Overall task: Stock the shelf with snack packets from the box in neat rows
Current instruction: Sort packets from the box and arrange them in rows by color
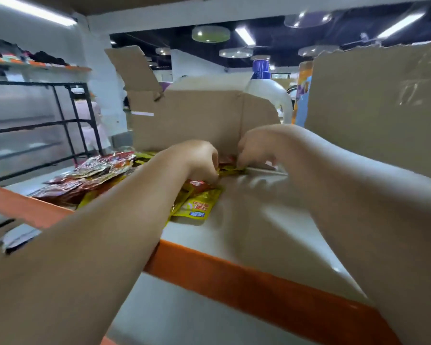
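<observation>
The shelf (234, 277) shows its orange edge nearest. On its white board yellow packets (197, 207) lie in a row. The left hand (199, 158) curls its fingers onto them, and the right hand (256, 148), blurred, seems to pinch their far end. Red packets (92, 173) lie to the left, and the box (197, 118) stands behind.
</observation>
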The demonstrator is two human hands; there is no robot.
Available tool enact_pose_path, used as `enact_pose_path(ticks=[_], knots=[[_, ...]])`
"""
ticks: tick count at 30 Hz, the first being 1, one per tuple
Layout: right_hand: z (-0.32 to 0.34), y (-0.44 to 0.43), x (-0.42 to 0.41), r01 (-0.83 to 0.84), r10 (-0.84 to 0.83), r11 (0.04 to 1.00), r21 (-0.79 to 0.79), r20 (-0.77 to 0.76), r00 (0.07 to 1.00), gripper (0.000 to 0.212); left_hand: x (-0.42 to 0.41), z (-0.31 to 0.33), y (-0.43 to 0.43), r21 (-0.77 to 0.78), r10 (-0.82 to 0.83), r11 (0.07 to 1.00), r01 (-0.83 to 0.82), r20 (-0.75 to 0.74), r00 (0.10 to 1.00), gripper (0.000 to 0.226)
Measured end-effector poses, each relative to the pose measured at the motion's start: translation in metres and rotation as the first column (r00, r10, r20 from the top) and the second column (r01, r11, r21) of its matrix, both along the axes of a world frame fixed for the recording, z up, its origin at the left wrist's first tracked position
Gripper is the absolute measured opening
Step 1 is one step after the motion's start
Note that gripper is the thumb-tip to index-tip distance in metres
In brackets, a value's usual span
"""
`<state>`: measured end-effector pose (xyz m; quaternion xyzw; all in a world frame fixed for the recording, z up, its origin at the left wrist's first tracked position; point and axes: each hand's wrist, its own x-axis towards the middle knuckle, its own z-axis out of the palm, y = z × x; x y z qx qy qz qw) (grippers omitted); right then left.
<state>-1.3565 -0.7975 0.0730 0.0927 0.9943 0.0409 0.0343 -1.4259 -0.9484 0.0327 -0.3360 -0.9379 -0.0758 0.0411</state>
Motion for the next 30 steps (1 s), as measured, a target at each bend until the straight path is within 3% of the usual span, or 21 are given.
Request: enact_pose_path(ticks=[4, 6, 10, 16, 19, 22, 27, 30], knots=[[-0.034, -0.004, -0.017, 0.006, -0.008, 1.000, -0.025, -0.080, 0.997, 0.007, -0.006, -0.011, -0.006, 0.081, -0.049, 0.995, 0.053, -0.042, 0.998, 0.016], [-0.041, -0.011, -0.017, 0.013, -0.010, 0.999, 0.029, -0.109, 0.994, 0.002, -0.005, -0.012, -0.008, 0.099, -0.056, 0.993, 0.063, -0.076, 0.996, 0.016], [-0.043, -0.012, -0.013, 0.004, 0.014, 0.994, 0.110, -0.159, 0.987, 0.019, -0.003, -0.011, -0.007, 0.154, -0.062, 0.985, 0.082, -0.126, 0.990, 0.018], [-0.045, -0.012, -0.016, 0.016, 0.005, 0.991, 0.132, -0.159, 0.987, 0.010, -0.005, -0.013, -0.009, 0.112, -0.099, 0.988, 0.105, -0.054, 0.994, 0.020], [-0.040, -0.013, -0.013, 0.008, 0.013, 0.986, 0.167, -0.123, 0.992, 0.013, -0.005, -0.016, -0.007, 0.130, -0.080, 0.987, 0.091, -0.087, 0.993, 0.027], [-0.037, -0.012, -0.007, -0.007, 0.026, 0.980, 0.200, -0.091, 0.996, 0.018, -0.004, -0.015, -0.004, 0.126, -0.083, 0.987, 0.096, -0.104, 0.991, 0.019], [-0.033, -0.009, 0.001, -0.019, 0.054, 0.983, 0.181, -0.191, 0.980, 0.018, -0.002, -0.009, -0.005, 0.109, -0.097, 0.988, 0.111, -0.126, 0.987, 0.016], [-0.023, -0.003, 0.001, -0.039, 0.053, 0.998, 0.045, -0.366, 0.929, 0.014, 0.001, -0.003, -0.009, 0.348, -0.083, 0.927, 0.140, -0.173, 0.981, 0.010]])
